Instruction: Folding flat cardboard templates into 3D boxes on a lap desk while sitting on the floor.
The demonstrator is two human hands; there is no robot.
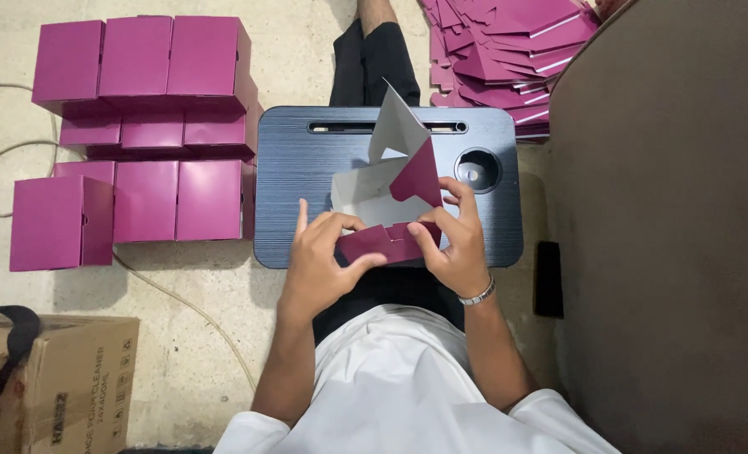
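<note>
Both hands hold a half-folded magenta cardboard box (395,189) over a dark lap tray (298,185). The box is grey-white inside, with one pointed flap standing up. My left hand (322,256) pinches its near magenta flap from the left. From the right, my right hand (454,240), with a metal wrist band, grips the same near edge, its fingers pressing the flap.
Several finished magenta boxes (138,126) stand in rows on the floor at the left. A pile of flat magenta blanks (508,50) lies at the top right. A brown cardboard carton (63,378) sits at the bottom left, and a brown cushioned surface (676,227) fills the right.
</note>
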